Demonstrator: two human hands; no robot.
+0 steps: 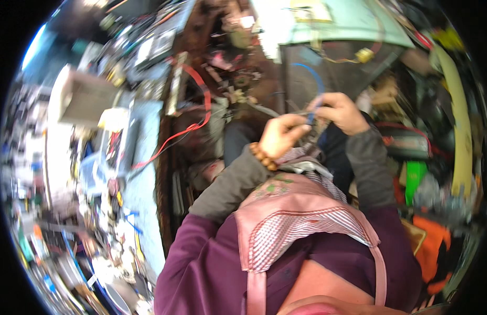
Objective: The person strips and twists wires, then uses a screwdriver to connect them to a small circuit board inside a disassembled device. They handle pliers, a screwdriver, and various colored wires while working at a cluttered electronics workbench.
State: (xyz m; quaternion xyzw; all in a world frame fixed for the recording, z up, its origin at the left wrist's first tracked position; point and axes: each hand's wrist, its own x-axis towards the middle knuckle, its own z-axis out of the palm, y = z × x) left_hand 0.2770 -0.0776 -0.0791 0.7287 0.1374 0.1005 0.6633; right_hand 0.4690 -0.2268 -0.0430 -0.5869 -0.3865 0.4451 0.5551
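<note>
My left hand (281, 135), with a beaded bracelet at its wrist, is closed in a pinch over my lap. Close against it, my right hand (340, 112) is closed too, its thumb and fingers pressed together. Between the fingertips of both hands runs a blue wire (318, 79), whose free part curves up and to the left. A thin grey strand (261, 109) reaches the left hand from the far left; I cannot tell whether it is held. Motion blur hides the exact fingertip contact. Under the hands lies my pink apron (290, 191).
At left, a blue-topped bench (149, 131) carries a clear plastic box (122, 144), a red cable (207, 100) and scattered tools. A pale green surface (348, 26) lies ahead with a yellow connector (364, 55). To the right are a yellow curved strip (460, 126) and an orange cloth (431, 247).
</note>
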